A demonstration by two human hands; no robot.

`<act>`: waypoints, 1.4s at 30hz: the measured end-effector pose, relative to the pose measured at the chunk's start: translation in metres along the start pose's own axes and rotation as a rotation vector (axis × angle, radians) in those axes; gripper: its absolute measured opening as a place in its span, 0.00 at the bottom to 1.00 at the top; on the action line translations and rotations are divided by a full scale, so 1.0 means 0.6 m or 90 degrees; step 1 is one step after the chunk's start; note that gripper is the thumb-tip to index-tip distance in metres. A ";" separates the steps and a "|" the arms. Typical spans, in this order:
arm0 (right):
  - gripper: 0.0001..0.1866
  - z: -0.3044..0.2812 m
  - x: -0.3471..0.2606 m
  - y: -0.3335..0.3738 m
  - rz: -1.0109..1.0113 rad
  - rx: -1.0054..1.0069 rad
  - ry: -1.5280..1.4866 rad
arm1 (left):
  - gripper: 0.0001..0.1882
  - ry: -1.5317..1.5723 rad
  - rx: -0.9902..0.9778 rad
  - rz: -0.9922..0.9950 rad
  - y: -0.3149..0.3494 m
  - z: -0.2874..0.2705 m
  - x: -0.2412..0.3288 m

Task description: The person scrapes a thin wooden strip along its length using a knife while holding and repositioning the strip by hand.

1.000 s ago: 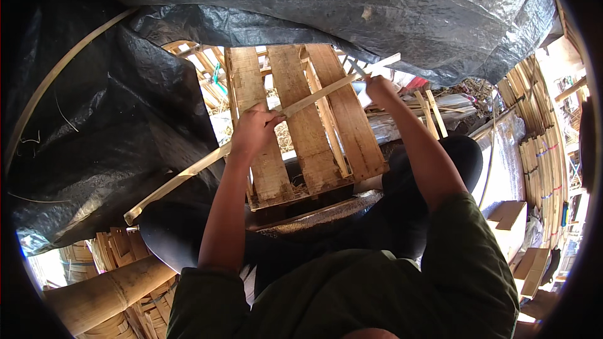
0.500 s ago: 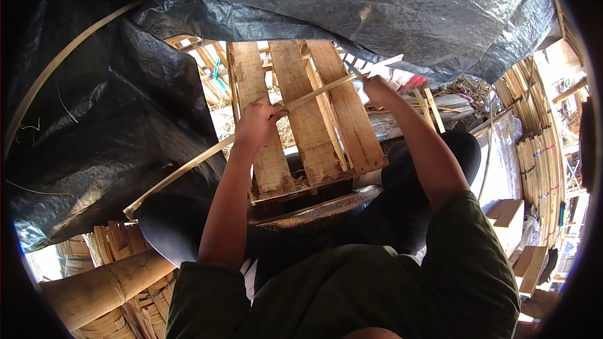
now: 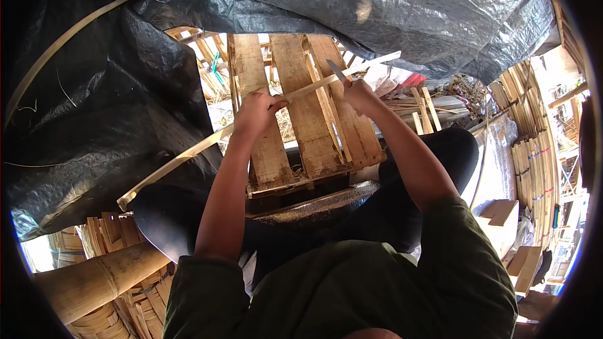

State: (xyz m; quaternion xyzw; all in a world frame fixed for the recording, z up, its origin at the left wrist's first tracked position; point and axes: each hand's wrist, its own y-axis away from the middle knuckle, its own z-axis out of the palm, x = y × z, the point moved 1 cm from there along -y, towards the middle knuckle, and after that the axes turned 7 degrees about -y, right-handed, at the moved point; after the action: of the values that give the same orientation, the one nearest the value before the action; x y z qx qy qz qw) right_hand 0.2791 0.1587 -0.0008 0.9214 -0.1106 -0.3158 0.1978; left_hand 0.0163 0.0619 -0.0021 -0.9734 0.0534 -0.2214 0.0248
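A long, pale bamboo strip [image 3: 314,86] runs slantwise over a slatted wooden bench [image 3: 298,110], from my left knee up to the far right. My left hand [image 3: 254,113] is closed around the strip near its middle, over the left slat. In my right hand [image 3: 360,96] is a knife [image 3: 337,71], gripped by its handle, which my fingers hide. Its blade points up and to the left, and crosses the strip or lies right beside it; whether they touch I cannot tell.
Dark plastic sheeting [image 3: 352,0] hangs across the far side and down the left. A thick bamboo pole [image 3: 107,279] lies at lower left, near coiled strips. Bundled bamboo slats [image 3: 537,176] stand at right, above a cardboard box [image 3: 524,269]. My bent legs flank the bench.
My right hand has drawn back toward me and to the left along the strip, and the knife blade now shows more clearly. The left hand keeps its hold on the strip.
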 end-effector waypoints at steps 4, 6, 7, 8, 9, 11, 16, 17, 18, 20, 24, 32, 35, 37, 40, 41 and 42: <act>0.30 -0.064 0.024 -0.015 0.035 0.058 -0.045 | 0.13 -0.013 0.029 0.029 -0.008 0.010 0.008; 0.30 -0.012 0.002 0.013 0.016 0.046 -0.029 | 0.13 -0.028 0.044 0.029 -0.007 0.018 0.003; 0.29 0.015 -0.009 0.028 -0.001 0.035 -0.012 | 0.13 -0.026 0.042 0.023 -0.004 0.015 0.000; 0.28 0.021 -0.016 0.042 -0.003 0.010 -0.018 | 0.13 -0.014 0.018 0.017 -0.006 0.009 0.002; 0.28 0.015 -0.009 0.031 -0.001 0.009 -0.019 | 0.13 -0.002 -0.005 0.011 -0.006 0.005 0.004; 0.30 -0.013 0.001 0.009 0.018 -0.056 -0.071 | 0.13 -0.012 0.013 0.017 -0.001 0.013 0.007; 0.24 0.054 -0.003 0.027 -0.055 -0.004 0.063 | 0.13 -0.026 0.037 0.016 -0.009 0.014 0.005; 0.24 0.050 -0.011 0.036 -0.055 -0.009 0.063 | 0.13 -0.014 0.023 0.020 -0.005 0.005 0.005; 0.24 0.039 -0.020 0.041 -0.035 -0.053 0.024 | 0.13 -0.002 0.011 0.026 -0.003 0.000 0.004; 0.23 0.008 -0.025 0.045 -0.080 -0.050 0.125 | 0.13 -0.007 0.026 0.030 0.001 0.007 0.006; 0.21 0.052 -0.035 0.077 -0.027 0.023 -0.044 | 0.13 -0.017 0.044 0.040 -0.005 0.014 0.007; 0.21 0.050 -0.032 0.080 -0.110 -0.010 0.038 | 0.13 -0.019 0.043 0.037 -0.005 0.009 0.018; 0.25 0.098 -0.067 0.124 -0.208 0.006 0.178 | 0.12 -0.019 0.034 0.031 0.007 0.001 0.009; 0.23 0.088 -0.061 0.101 -0.178 -0.072 0.096 | 0.12 -0.016 0.036 0.036 0.007 0.000 0.011; 0.24 0.087 -0.016 0.058 -0.234 -0.008 0.120 | 0.11 0.001 0.104 0.075 -0.002 0.005 0.026; 0.24 0.098 0.000 0.040 -0.336 0.064 0.191 | 0.11 0.002 0.103 0.078 -0.008 0.002 0.032; 0.25 0.127 -0.042 0.092 -0.447 0.071 0.635 | 0.12 0.007 0.069 0.043 -0.001 0.000 0.016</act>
State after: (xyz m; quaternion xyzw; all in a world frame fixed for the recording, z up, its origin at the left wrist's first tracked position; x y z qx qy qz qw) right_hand 0.2075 0.0953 -0.0182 0.9485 0.2892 0.1135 0.0612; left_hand 0.0249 0.0611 0.0021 -0.9670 0.0740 -0.2287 0.0849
